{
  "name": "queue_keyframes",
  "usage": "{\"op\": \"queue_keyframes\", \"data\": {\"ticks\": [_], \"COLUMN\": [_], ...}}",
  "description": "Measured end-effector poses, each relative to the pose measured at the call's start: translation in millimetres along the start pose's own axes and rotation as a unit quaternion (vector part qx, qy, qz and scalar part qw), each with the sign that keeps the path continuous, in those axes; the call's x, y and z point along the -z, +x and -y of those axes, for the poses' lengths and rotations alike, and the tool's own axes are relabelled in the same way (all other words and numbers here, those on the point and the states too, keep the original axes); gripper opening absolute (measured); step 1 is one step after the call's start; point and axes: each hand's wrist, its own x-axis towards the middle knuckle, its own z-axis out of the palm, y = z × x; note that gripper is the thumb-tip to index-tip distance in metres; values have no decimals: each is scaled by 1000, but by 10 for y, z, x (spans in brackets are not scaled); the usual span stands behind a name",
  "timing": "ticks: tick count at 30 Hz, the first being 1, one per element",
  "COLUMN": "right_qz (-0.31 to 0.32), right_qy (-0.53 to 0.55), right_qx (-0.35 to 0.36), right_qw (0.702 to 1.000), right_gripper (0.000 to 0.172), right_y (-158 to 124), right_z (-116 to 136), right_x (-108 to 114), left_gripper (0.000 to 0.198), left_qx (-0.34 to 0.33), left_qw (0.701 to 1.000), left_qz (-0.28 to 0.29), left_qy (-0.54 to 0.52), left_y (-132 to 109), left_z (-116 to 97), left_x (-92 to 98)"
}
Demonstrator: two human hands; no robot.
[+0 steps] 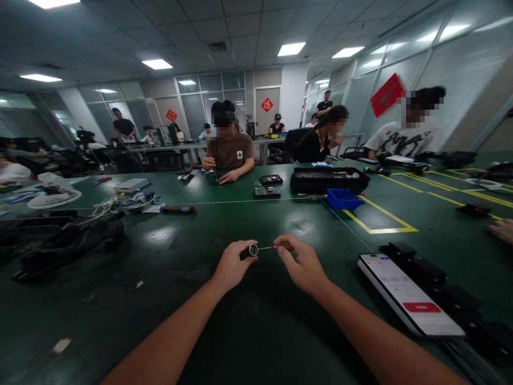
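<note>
Just above the green table (192, 299), my left hand (233, 264) is closed around a small black cylindrical part (252, 250) with a pale ring on its round end. That end faces right and towards me. A screwdriver (266, 247) with a thin metal shaft and a reddish handle lies level in my right hand (298, 259), its fingers pinching the handle. The shaft's tip reaches the rim of the cylindrical part; whether it sits in a screw is too small to tell.
A phone (412, 294) showing a timer lies at right beside several black blocks (430, 270). Ahead are a blue bin (344, 199), a black tray (304, 184) and circuit boards (266, 191). Black straps or cloth (76, 243) lie left. People sit across the table.
</note>
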Motion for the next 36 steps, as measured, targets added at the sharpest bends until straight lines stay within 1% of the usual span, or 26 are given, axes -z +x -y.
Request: {"op": "queue_keyframes", "data": {"ticks": [2,4,5,9,12,15,18,21,23,25,26,27,28,29,30,31,32,34,36], "right_qz": [6,0,-4,-15,-6,5,-16,-47,-63,-81,-95,-104,-95,-86,-86,-94,-105,-127,-133], "right_qy": [-10,-26,-31,8,34,23,55,142,208,280,325,374,417,442,453,449,438,401,362], "right_qx": [-22,-39,-45,-49,-36,-46,-69,-87,-105,-133,-159,-194,-231,-260,-276,-279,-272,-241,-211], "right_qw": [1000,999,999,999,999,999,996,985,970,947,928,901,874,854,844,844,851,874,898], "right_gripper": [24,32,33,29,25,28,26,23,24,28,30,31,30,30,30,29,29,30,31], "right_y": [4,6,5,-9,-15,-15,-10,11,39,72,89,105,118,129,137,142,143,136,121], "right_z": [-2,-11,-17,-31,-15,-1,-25,-85,-136,-195,-227,-260,-291,-318,-338,-351,-355,-339,-304], "right_x": [-1,-9,-15,-33,-36,-44,-71,-113,-141,-161,-167,-171,-172,-172,-172,-172,-173,-177,-180], "left_gripper": [40,40,40,41,41,39,38,39,39,39,39,39,39,38,37,37,37,37,38], "left_qx": [-1,-4,-4,-5,-1,3,4,6,11,7,-1,-11,-19,-22,-20,-14,-7,-2,-1], "left_qw": [1000,1000,1000,1000,999,999,999,999,998,998,998,997,997,996,996,996,996,996,996], "left_qz": [1,4,5,12,13,14,13,9,-3,-10,-8,-3,2,7,10,13,16,24,26], "left_qy": [1,4,7,20,35,46,46,50,59,65,69,73,77,82,86,87,88,87,87], "left_y": [-3,-5,-6,-7,-13,-18,-15,-8,-5,-6,-8,-10,-11,-12,-12,-12,-10,-7,-6], "left_z": [-1,-1,-1,-10,-32,-50,-47,-35,-41,-62,-76,-90,-102,-110,-113,-111,-106,-89,-75], "left_x": [4,3,0,-13,-14,-7,-3,-9,-11,-3,6,17,28,39,48,54,57,55,48]}}
